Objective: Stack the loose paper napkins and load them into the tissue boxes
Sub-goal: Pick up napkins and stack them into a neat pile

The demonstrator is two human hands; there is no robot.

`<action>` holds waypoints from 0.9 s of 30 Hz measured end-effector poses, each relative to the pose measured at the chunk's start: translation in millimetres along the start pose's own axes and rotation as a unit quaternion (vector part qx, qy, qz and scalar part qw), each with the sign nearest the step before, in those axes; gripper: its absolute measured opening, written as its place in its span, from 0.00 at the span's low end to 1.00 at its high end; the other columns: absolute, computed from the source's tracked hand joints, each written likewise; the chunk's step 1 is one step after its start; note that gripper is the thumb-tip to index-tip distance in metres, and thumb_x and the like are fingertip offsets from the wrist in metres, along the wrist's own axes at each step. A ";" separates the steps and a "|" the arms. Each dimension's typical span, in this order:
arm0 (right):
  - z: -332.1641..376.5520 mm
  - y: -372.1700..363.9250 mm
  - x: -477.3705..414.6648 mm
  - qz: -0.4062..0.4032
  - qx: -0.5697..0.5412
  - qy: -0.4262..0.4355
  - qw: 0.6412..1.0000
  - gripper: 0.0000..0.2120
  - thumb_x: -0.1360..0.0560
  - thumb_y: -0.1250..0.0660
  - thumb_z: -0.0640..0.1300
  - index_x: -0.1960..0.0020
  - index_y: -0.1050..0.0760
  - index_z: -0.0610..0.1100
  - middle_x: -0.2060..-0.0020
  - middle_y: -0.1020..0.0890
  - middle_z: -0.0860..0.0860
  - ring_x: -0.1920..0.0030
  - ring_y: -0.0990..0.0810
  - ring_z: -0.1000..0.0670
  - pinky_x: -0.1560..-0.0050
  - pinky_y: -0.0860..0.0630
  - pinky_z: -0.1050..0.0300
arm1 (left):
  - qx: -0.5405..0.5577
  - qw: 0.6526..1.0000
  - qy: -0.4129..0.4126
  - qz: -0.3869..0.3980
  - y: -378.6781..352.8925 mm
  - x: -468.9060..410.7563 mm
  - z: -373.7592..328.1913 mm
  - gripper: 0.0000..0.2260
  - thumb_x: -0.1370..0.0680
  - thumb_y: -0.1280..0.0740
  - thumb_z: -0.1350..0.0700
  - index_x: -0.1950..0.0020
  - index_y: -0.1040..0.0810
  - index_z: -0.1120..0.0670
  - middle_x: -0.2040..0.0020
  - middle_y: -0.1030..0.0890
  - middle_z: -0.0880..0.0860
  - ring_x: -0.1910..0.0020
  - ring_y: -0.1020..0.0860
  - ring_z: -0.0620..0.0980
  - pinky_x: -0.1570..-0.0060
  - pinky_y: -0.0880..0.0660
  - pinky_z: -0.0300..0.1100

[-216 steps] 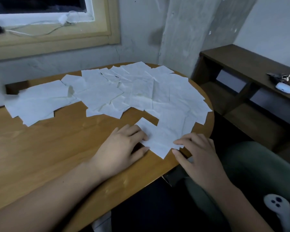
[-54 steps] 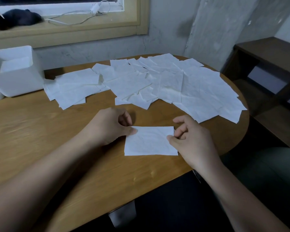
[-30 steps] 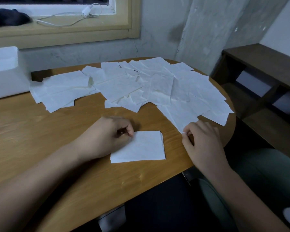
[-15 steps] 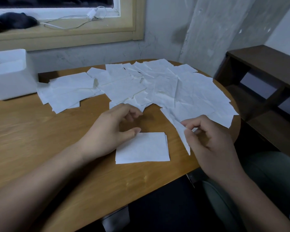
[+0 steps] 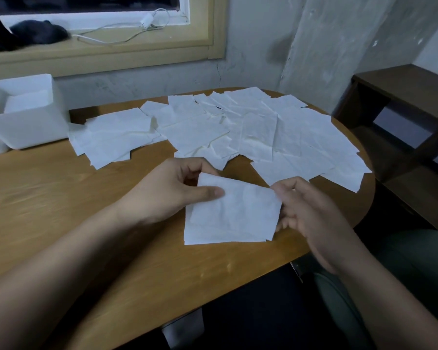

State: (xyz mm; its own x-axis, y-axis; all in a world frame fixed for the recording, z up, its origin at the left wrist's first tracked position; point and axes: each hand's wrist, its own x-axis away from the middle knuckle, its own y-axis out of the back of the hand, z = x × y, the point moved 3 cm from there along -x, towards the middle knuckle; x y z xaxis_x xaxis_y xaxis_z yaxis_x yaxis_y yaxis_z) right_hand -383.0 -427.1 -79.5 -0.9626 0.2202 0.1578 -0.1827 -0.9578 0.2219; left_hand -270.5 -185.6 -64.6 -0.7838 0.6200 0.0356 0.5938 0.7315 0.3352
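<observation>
Two hands, left (image 5: 167, 190) and right (image 5: 311, 218), pinch one napkin (image 5: 243, 203).

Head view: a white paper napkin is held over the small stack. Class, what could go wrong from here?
The white paper napkin, pinched by the left hand and right hand, looks skewed over the small white napkin stack, so the pile may build unevenly. Loose white napkins lie at the right edge of the round wooden table; pulling neighbours could drag them off.

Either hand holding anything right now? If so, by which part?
Both hold one napkin. The left hand pinches its left edge near the far corner, and the right hand pinches its right edge, just over the small stack.
</observation>
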 end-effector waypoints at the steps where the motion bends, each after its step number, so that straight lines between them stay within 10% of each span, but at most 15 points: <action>1: -2.4 -2.2 -0.5 0.006 0.022 0.004 1.000 0.05 0.19 0.28 0.52 0.45 0.19 0.53 0.55 0.12 0.47 0.57 0.12 0.47 0.48 0.18 0.52 | -0.002 1.000 0.017 0.005 2.1 -1.0 1.5 0.06 0.21 0.23 0.56 0.45 0.14 0.55 0.47 0.11 0.51 0.47 0.12 0.52 0.41 0.18 0.49; 5: -14.1 -7.1 -3.8 -0.024 0.045 0.027 0.998 0.13 0.20 0.25 0.43 0.37 0.22 0.51 0.61 0.13 0.48 0.62 0.14 0.50 0.54 0.22 0.61 | -0.045 0.994 0.093 0.030 8.7 -3.4 7.5 0.08 0.23 0.21 0.54 0.45 0.13 0.53 0.49 0.10 0.51 0.53 0.13 0.49 0.50 0.21 0.50; 10: -24.0 -16.1 -13.7 -0.066 0.103 0.053 0.991 0.14 0.19 0.25 0.43 0.36 0.23 0.51 0.62 0.13 0.52 0.66 0.14 0.51 0.61 0.20 0.64 | -0.124 0.980 0.144 0.060 11.9 -5.7 15.6 0.07 0.23 0.20 0.52 0.47 0.14 0.50 0.51 0.10 0.47 0.50 0.13 0.47 0.35 0.21 0.52; 19: -32.7 -23.5 -23.6 -0.097 0.197 0.096 0.971 0.14 0.21 0.24 0.47 0.37 0.23 0.54 0.63 0.14 0.56 0.62 0.14 0.56 0.56 0.14 0.49 | -0.218 0.960 0.170 0.055 15.6 -8.2 28.3 0.08 0.23 0.21 0.44 0.50 0.16 0.45 0.60 0.12 0.50 0.60 0.15 0.48 0.41 0.20 0.56; 27: -30.6 -25.3 -24.3 -0.120 0.242 0.124 0.955 0.15 0.21 0.23 0.45 0.37 0.22 0.49 0.64 0.16 0.56 0.63 0.17 0.59 0.58 0.24 0.71 | -0.245 0.953 0.173 0.050 16.3 -8.7 27.8 0.10 0.25 0.20 0.43 0.50 0.18 0.44 0.64 0.13 0.50 0.66 0.18 0.44 0.55 0.23 0.48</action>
State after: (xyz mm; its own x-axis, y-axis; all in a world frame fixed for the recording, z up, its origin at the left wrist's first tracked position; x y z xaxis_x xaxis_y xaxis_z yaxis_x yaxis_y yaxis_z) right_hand -361.1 -413.9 -118.5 -0.9331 0.3147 -0.1738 -0.3487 -0.6746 0.6506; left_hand -248.9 -171.2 -85.6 -0.7911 0.4875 0.3695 0.5787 0.4008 0.7103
